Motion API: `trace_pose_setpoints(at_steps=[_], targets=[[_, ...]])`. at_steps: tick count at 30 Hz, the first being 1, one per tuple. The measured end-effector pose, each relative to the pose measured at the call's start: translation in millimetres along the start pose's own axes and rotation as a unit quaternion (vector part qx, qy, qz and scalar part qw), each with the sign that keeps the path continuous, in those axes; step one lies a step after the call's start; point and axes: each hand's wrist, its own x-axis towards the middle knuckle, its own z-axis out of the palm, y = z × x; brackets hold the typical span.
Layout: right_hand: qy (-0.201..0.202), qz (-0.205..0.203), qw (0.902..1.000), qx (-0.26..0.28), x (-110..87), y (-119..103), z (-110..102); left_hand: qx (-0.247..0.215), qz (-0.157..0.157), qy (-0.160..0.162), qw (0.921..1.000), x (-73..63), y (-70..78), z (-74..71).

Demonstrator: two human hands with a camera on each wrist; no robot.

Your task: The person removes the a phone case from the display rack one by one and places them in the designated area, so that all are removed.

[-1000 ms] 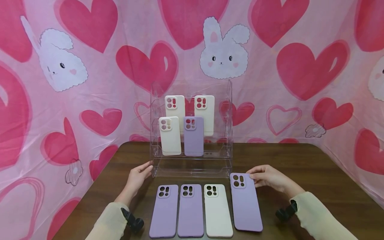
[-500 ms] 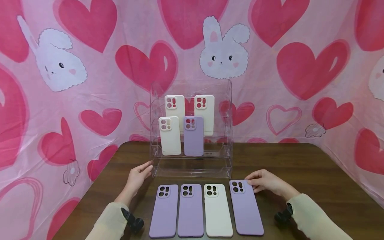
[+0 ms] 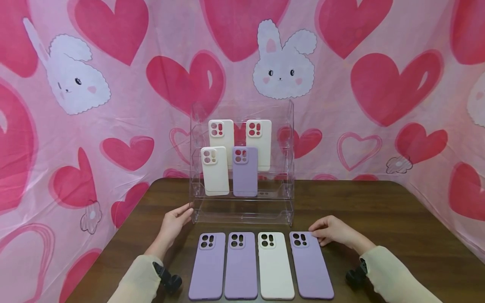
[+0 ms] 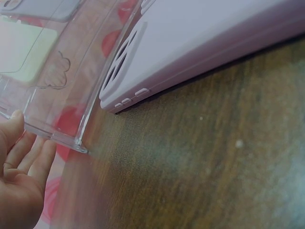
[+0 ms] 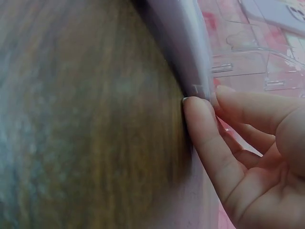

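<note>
My right hand (image 3: 335, 230) pinches the upper right corner of a purple phone case (image 3: 312, 265), the rightmost of the row on the table. In the right wrist view the thumb (image 5: 202, 119) and index finger meet at that corner. My left hand (image 3: 173, 223) holds the lower left edge of a clear tiered display stand (image 3: 242, 216). From the left wrist, its thumb (image 4: 12, 126) shows at the stand's edge with the other fingers below. Beside the gripped case lie a cream phone case (image 3: 275, 269) and two purple ones, the middle (image 3: 240, 269) and leftmost (image 3: 206, 269).
Higher on the stand, three cream cases, one of them a front cream case (image 3: 216, 176), and a purple case (image 3: 245, 176) stand upright. The brown wooden table (image 3: 360, 202) runs back to a pink cloth (image 3: 341, 105) with hearts and rabbits.
My right hand has lowered the purple case at the right end toward me, so it now lies in line with the others. My left hand has stayed at the stand.
</note>
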Motion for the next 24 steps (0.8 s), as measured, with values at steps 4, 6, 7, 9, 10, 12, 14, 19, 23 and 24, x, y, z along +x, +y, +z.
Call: trace_pose_setpoints(at_steps=[4, 6, 7, 9, 10, 12, 14, 19, 23, 24], targets=[[0.005, -0.001, 0.9999, -0.012, 0.7, 0.2, 1.1, -0.003, 0.001, 0.001, 1.0, 0.6, -0.1, 0.5], [0.006, -0.001, 0.9999, -0.015, 0.8, 0.4, 1.2, -0.004, 0.002, 0.001, 1.0, 0.6, -0.2, 0.6], [0.006, 0.0, 0.9999, -0.015, 0.9, 0.3, 1.3, -0.004, 0.003, 0.001, 1.0, 0.7, -0.3, 0.6], [0.007, 0.001, 0.9999, -0.015, 1.0, 0.4, 1.5, -0.004, 0.004, 0.001, 1.0, 0.6, -0.3, 0.6], [0.008, 0.001, 0.9998, -0.016, 0.9, 0.5, 1.5, -0.004, 0.004, 0.001, 1.0, 0.6, -0.2, 0.6], [0.009, 0.002, 0.9998, -0.017, 0.7, 0.5, 1.7, -0.006, 0.004, 0.0, 1.0, 0.7, -0.4, 0.6], [0.01, 0.003, 0.9998, -0.017, 0.5, 0.5, 1.8, -0.004, 0.004, 0.0, 1.0, 0.3, -0.4, 0.3], [0.009, 0.005, 0.9998, -0.017, 0.2, 0.3, 1.5, 0.0, 0.005, -0.001, 1.0, -0.5, -0.3, -0.4], [0.01, 0.0, 0.9998, -0.015, 0.5, -1.4, 0.2, -0.003, 0.004, -0.003, 1.0, -0.3, -0.1, -0.2], [0.01, -0.002, 0.9999, -0.013, 0.6, -2.1, -0.2, -0.004, 0.003, -0.003, 1.0, -0.2, 0.0, 0.0]])
